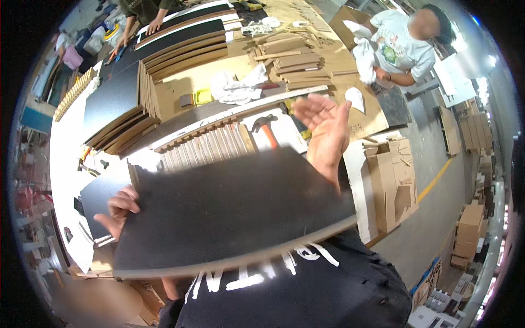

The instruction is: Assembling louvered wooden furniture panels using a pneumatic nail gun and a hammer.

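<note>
A black board [229,213] with a pale brown edge is held in front of my chest. At its left end my left hand [121,209] has its fingers bent against the edge, with the thumb sticking out. Past the board's far right corner, my right hand [325,131] is open, palm showing and fingers stretched; the board covers part of that forearm. Beyond the board lie a claw hammer [266,130] with an orange handle and a row of pale strips [205,146].
Stacked black boards [112,106] stand at the left of the workbench, with brown strips [295,63] piled farther back. A white cloth [239,86] lies mid-bench. An open cardboard box [391,186] is on the right. One person [399,46] stands at the right; another person's hands [156,24] work across the bench.
</note>
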The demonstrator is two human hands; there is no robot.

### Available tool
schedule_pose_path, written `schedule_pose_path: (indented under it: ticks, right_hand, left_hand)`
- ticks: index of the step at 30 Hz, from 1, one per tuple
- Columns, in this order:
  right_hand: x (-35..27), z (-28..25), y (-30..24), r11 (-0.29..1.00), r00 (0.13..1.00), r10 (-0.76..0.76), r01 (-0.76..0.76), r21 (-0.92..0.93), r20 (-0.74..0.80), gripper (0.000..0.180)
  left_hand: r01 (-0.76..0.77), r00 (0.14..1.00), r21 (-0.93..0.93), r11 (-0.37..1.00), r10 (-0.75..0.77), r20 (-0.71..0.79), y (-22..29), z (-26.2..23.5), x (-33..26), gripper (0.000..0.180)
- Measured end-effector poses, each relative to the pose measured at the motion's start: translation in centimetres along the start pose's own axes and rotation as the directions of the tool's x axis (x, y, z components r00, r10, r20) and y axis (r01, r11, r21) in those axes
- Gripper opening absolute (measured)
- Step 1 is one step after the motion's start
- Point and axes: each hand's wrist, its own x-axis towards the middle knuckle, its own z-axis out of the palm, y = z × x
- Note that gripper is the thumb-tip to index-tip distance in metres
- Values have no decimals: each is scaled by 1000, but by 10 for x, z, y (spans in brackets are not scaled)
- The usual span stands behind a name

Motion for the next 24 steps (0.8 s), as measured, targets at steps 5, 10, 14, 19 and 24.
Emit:
schedule_pose_path:
  ticks: [5,10,14,19,24]
  right_hand:
    - [3,2,15,994,962,-90,102,34,-256,59]
    - [17,-23,37,819,936,326,-351,454,136,49]
    - [13,-25,41,745,892,430,-437,504,138,48]
    - [-3,-46,47,823,855,495,-518,232,153,41]
    - [-61,-58,23,789,787,566,-603,114,244,45]
  left_hand:
    - [-13,662,-68,998,-42,-748,-14,83,53,60]
    - [193,650,311,931,116,-751,-11,52,16,54]
    - [413,716,698,585,265,-646,-21,40,-21,50]
    - [537,797,738,408,40,-602,-29,53,-60,41]
    - [664,582,411,624,-87,-808,-17,75,-62,45]
